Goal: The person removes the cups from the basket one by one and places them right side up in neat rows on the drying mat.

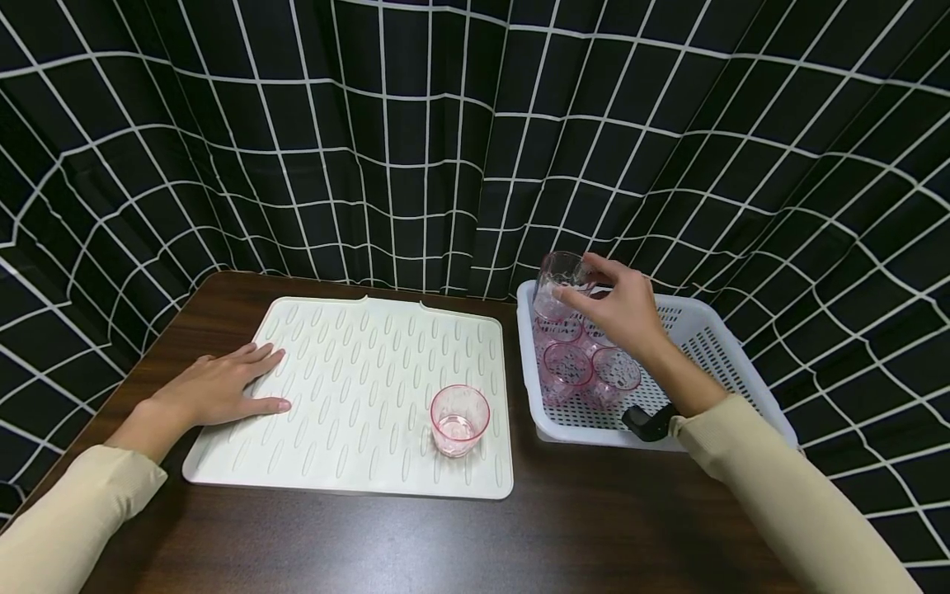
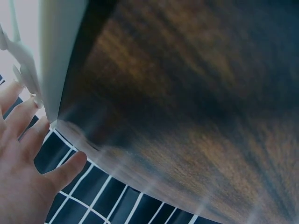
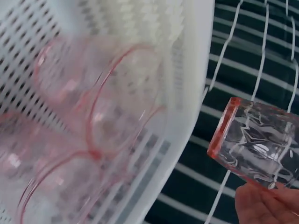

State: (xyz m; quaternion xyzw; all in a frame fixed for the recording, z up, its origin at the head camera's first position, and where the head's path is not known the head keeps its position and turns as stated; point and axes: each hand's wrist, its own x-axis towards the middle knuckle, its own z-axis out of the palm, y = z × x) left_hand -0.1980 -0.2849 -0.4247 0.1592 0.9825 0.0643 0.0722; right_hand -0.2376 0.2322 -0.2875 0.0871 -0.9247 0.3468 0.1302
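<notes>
My right hand pinches a clear pink-tinted glass between thumb and fingers, above the back left corner of the white basket. The right wrist view shows the held glass tilted, with its red edge toward the basket. Below it, several more pink glasses stand together in the basket's left part. One pink glass stands on the right side of the white ridged mat. My left hand rests with fingers spread on the mat's left edge, holding nothing.
A dark wooden table carries the mat on the left and the basket on the right, with a narrow strip between them. Black curtain with white grid lines hangs close behind and at both sides. A black band sits at my right wrist.
</notes>
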